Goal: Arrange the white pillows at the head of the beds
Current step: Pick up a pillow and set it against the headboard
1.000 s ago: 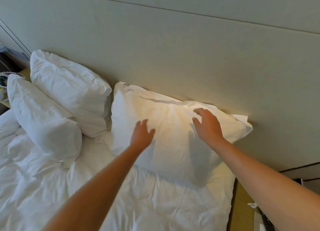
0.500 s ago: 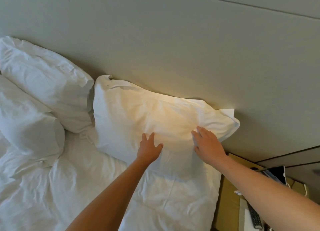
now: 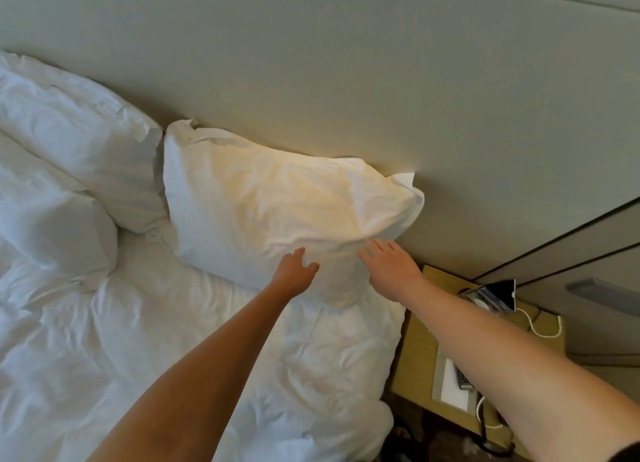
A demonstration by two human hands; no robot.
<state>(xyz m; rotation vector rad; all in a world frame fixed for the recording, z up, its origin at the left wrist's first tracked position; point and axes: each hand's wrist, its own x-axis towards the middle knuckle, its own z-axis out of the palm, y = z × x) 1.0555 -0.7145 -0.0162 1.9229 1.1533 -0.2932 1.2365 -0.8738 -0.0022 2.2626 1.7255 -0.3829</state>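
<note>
A white pillow (image 3: 270,205) leans against the padded headboard (image 3: 346,80) at the right side of the bed. My left hand (image 3: 294,273) rests flat on its lower edge, fingers apart. My right hand (image 3: 391,266) lies open on the pillow's lower right corner, palm down. Neither hand grips the fabric. A second white pillow (image 3: 79,139) stands against the headboard to the left, touching the first. A third white pillow (image 3: 48,233) lies in front of the second one, at the left edge.
A rumpled white duvet (image 3: 173,350) covers the bed. To the right stands a wooden nightstand (image 3: 419,350) with a tablet (image 3: 498,293), a white cable (image 3: 540,326) and a remote on a paper sheet.
Both hands have slid down the pillow from its middle to its lower edge. The view has shifted right, showing more of the nightstand.
</note>
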